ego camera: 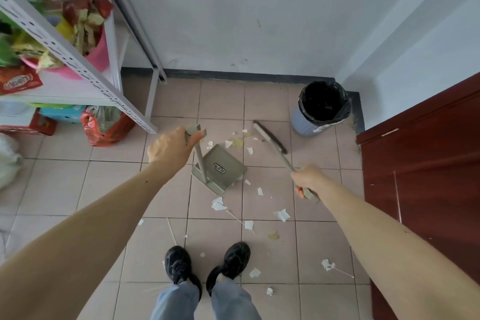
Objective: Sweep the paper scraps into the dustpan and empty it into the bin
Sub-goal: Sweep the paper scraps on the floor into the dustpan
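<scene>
My left hand (172, 147) grips the top of the long handle of a grey-green dustpan (220, 167), which rests on the tiled floor with its mouth facing away from me. My right hand (307, 180) is closed around the handle of a broom; the broom head (270, 136) sits on the floor beyond the pan, to its right. Several white paper scraps (218, 204) lie scattered around the pan and near my shoes, along with a few thin sticks. A grey bin (322, 109) with a black liner stands open in the far right corner.
A white metal shelf rack (85, 78) with a pink bucket and snack packets fills the left. A red plastic bag (106, 126) sits under it. A dark red door (426, 163) stands on the right. My black shoes (207, 265) are near the bottom centre.
</scene>
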Motion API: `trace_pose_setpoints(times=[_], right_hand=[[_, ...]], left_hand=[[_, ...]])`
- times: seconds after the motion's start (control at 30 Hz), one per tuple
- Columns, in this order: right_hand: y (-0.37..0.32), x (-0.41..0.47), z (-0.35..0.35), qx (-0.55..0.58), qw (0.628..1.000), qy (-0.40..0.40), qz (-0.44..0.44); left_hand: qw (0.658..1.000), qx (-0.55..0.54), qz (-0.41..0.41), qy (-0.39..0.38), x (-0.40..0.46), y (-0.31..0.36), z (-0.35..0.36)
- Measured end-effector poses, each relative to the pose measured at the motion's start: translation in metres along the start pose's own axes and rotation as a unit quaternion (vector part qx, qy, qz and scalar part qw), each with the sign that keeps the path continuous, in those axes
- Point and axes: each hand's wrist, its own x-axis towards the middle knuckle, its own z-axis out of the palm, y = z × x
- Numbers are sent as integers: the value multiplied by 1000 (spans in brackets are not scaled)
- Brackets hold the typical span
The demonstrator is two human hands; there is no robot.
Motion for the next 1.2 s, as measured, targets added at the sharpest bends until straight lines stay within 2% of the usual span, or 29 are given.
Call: trace_pose_setpoints(times=[0.23,0.47,0.77,1.03,1.2], right_hand=[[-7,-54,0,-90,991,-92,-29],[-32,-81,-23,-105,992,-56,-39],[-53,-48,37,-50,998,13,-23],[-62,-56,93,-84,996,-30,-26],[-72,-87,114,-200,976,-70,-54]], left_hand=[[999,-42,-21,-19,-2,-10,16],[995,-92,-32,-7,-8,-24,10],[994,-98,-55,6,-37,-81,-1],[991,-69,-118,7,-66,-128,9],[992,-56,-115,-6,-64,-139,9]])
